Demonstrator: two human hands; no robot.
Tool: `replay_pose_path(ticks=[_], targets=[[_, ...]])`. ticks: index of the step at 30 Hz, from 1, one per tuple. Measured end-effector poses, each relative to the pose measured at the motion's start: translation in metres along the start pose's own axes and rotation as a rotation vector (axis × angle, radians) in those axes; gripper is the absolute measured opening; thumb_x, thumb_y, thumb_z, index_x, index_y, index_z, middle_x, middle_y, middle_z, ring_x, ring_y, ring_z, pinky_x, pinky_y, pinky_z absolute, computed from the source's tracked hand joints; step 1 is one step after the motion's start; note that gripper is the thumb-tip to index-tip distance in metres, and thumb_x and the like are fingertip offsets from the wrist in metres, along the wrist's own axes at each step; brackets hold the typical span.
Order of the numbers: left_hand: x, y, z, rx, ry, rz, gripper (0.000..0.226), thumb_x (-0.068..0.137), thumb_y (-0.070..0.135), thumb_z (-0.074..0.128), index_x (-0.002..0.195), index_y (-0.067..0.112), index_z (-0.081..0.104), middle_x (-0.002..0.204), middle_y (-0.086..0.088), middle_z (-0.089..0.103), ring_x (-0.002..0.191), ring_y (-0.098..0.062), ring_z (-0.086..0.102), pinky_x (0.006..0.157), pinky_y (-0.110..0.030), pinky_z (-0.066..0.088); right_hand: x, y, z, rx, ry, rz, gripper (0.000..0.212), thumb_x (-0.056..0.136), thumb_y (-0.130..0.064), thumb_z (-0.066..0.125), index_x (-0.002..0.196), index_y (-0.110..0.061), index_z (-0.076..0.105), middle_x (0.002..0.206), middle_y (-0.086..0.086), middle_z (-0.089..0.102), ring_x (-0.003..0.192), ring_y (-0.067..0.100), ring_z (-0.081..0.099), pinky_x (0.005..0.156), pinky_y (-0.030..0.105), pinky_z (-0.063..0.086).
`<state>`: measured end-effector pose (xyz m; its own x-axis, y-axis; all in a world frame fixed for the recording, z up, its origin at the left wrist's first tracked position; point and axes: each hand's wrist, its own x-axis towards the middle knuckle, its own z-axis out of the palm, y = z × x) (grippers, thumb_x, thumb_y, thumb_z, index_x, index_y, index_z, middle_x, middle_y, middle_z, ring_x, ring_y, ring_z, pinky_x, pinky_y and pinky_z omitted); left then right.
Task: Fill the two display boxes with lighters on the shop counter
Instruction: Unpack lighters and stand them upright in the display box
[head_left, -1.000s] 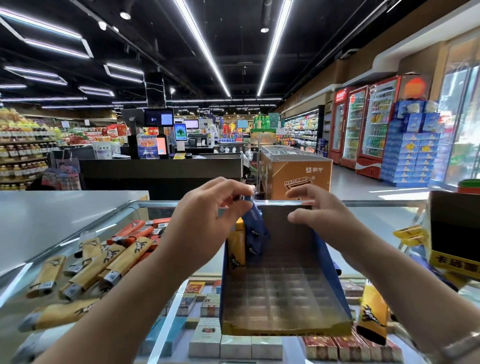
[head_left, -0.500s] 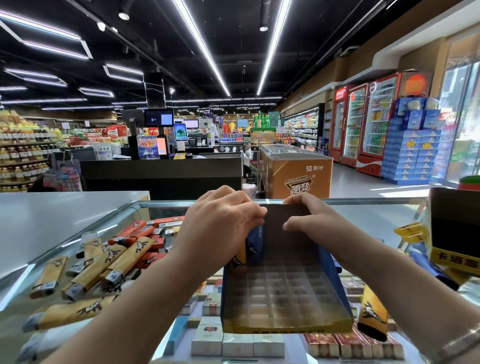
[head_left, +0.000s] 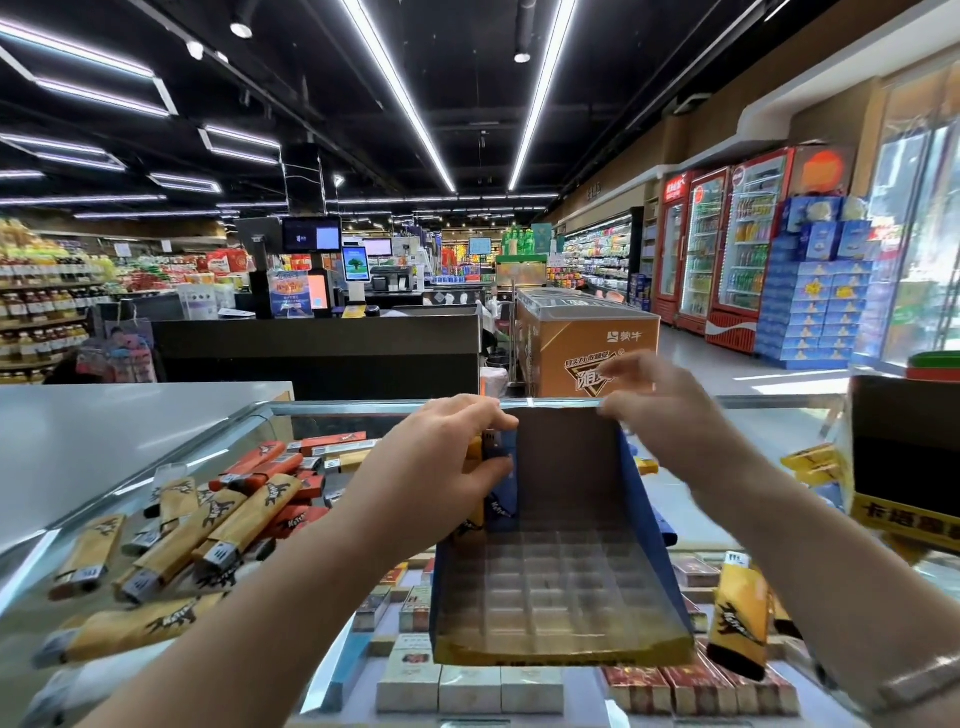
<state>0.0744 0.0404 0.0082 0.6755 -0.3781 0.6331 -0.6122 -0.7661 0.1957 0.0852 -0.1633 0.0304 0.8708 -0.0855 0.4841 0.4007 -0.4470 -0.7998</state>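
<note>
Head view, centre frame: left hand (head_left: 441, 467) pinches blue lighters (head_left: 501, 480) into the display box (head_left: 563, 587), while the open-fingered right hand (head_left: 660, 410) steadies its back edge.

glass counter (head_left: 769, 431) | display box (head_left: 566, 597) centre | loose lighters (head_left: 208, 525) heaped left | second box (head_left: 904, 467) right

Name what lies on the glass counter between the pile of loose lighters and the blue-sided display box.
In the head view, the person's left hand and forearm cross that stretch, between the pile of orange and yellow lighters and the blue-sided cardboard display box.
</note>
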Motion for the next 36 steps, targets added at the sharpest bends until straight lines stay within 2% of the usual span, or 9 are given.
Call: replay_pose_path(ticks=[3,9,14,19,21,24,28,32,36], targets=[[0.0,0.0,0.001,0.015,0.025,0.004,0.028,0.085,0.028,0.062,0.114,0.027,0.058,0.126,0.01,0.056,0.117,-0.009,0.047,0.09,-0.021,0.038,0.005,-0.002,-0.026,-0.157,0.188,-0.109,0.016,0.085,-0.006,0.056,0.079,-0.02,0.058,0.079,-0.001,0.058,0.071,0.011,0.053,0.059,0.024,0.045],[0.001,0.003,0.001,0.015,0.053,0.01,0.025,0.084,0.025,0.063,0.109,0.023,0.06,0.119,0.007,0.06,0.111,-0.01,0.05,0.086,-0.019,0.038,0.002,0.011,-0.017,-0.611,-0.374,0.241,0.005,0.085,-0.01,0.062,0.08,-0.011,0.062,0.074,0.005,0.06,0.065,0.013,0.052,0.052,0.022,0.042],[0.002,0.001,0.001,0.042,0.083,-0.013,0.022,0.084,0.024,0.064,0.106,0.022,0.06,0.116,0.006,0.061,0.108,-0.012,0.052,0.082,-0.021,0.041,0.003,0.019,-0.012,-0.683,-0.508,0.316,0.021,0.082,-0.01,0.065,0.101,-0.003,0.064,0.073,0.008,0.058,0.065,0.017,0.054,0.051,0.023,0.045],[0.001,-0.002,0.0,0.067,0.081,-0.086,0.019,0.085,0.029,0.06,0.102,0.023,0.054,0.113,0.007,0.06,0.107,-0.013,0.05,0.082,-0.033,0.047,0.002,0.025,-0.006,-0.727,-0.586,0.3,0.015,0.08,-0.009,0.065,0.094,-0.007,0.064,0.085,0.01,0.062,0.074,0.018,0.059,0.056,0.022,0.045],[0.002,-0.002,0.0,0.067,0.073,-0.102,0.017,0.086,0.028,0.06,0.1,0.023,0.052,0.113,0.006,0.06,0.106,-0.013,0.05,0.081,-0.029,0.046,0.002,0.026,-0.006,-0.707,-0.563,0.277,0.006,0.082,-0.006,0.06,0.083,-0.012,0.058,0.078,0.006,0.056,0.068,0.015,0.053,0.051,0.02,0.039],[0.003,-0.003,-0.002,0.056,0.071,-0.149,0.015,0.086,0.026,0.059,0.098,0.023,0.051,0.112,0.002,0.061,0.102,-0.015,0.051,0.077,-0.027,0.043,0.008,0.033,-0.009,-0.628,-0.367,0.211,0.025,0.08,0.0,0.056,0.072,-0.021,0.043,0.076,0.002,0.047,0.067,0.011,0.044,0.053,0.023,0.032],[0.003,-0.003,-0.005,0.041,0.066,-0.218,0.012,0.086,0.025,0.056,0.094,0.024,0.047,0.106,0.001,0.061,0.093,-0.016,0.052,0.073,-0.029,0.045,0.018,0.045,-0.012,-0.673,-0.149,0.113,0.023,0.08,0.002,0.05,0.071,-0.019,0.046,0.076,0.002,0.049,0.075,0.02,0.048,0.063,0.03,0.039],[0.003,-0.005,-0.006,0.055,0.075,-0.236,0.013,0.086,0.028,0.055,0.095,0.025,0.046,0.093,0.006,0.055,0.085,-0.014,0.05,0.07,-0.03,0.047,0.023,0.054,-0.001,-0.751,-0.232,0.016,0.047,0.081,0.007,0.046,0.116,-0.022,0.055,0.121,0.005,0.057,0.108,0.023,0.05,0.084,0.034,0.045],[0.004,-0.006,-0.005,0.052,0.091,-0.229,0.013,0.087,0.028,0.055,0.095,0.025,0.045,0.089,0.008,0.052,0.086,-0.015,0.05,0.072,-0.032,0.049,0.026,0.068,0.018,-0.951,-0.443,-0.041,0.079,0.083,0.01,0.037,0.147,-0.031,0.019,0.157,-0.005,0.014,0.144,0.017,0.006,0.115,0.048,0.015]])
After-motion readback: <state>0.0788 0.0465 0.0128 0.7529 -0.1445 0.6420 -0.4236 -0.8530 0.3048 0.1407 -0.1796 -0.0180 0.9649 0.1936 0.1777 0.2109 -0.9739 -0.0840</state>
